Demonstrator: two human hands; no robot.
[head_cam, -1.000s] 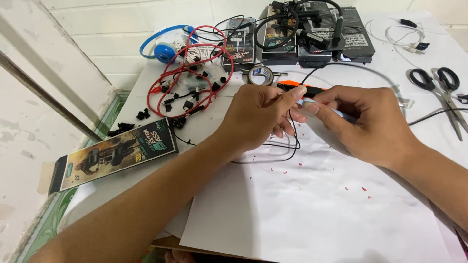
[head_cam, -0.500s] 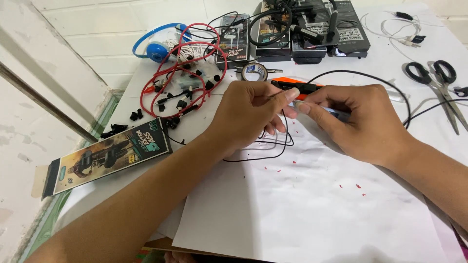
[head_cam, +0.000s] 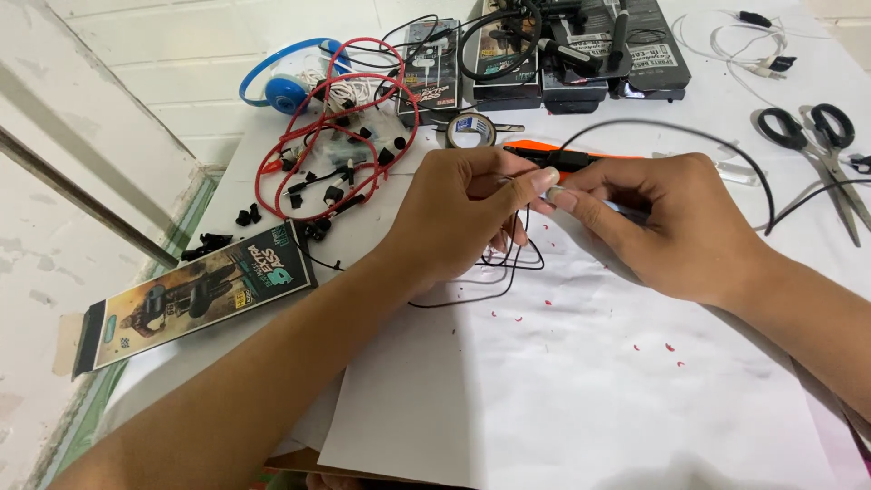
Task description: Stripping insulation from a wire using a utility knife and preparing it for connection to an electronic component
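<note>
Both hands are met fingertip to fingertip over the white paper sheet point(head_cam: 581, 399): the left hand point(head_cam: 463, 213) is curled with thumb and forefinger pinched on a thin black wire point(head_cam: 508, 272), and the right hand point(head_cam: 667, 222) is likewise closed, its fingertips pressed to the same spot from the other side. The wire is seen hanging in loose loops just below and between the two hands, resting on the paper, so its slack lies on the near side of the pinch while its held end runs roughly left to right between the thumbs. Neither hand is clearly nearer to it; both are on it. What is gripped at the very tips is hard to make out, being small and covered by the fingers. Small red flecks point(head_cam: 670, 347) are scattered on the paper nearer than the right hand. Just beyond the fingertips an orange-handled tool point(head_cam: 581, 156) is laid crosswise, partly hidden by the right hand. Farther to the left, red cables point(head_cam: 313, 150) with black earbud parts are heaped, and a flat printed box point(head_cam: 195, 304) lies near the left forearm. Far to the right, black scissors point(head_cam: 817, 136) are set apart; boxes at the top edge are cut off.
</note>
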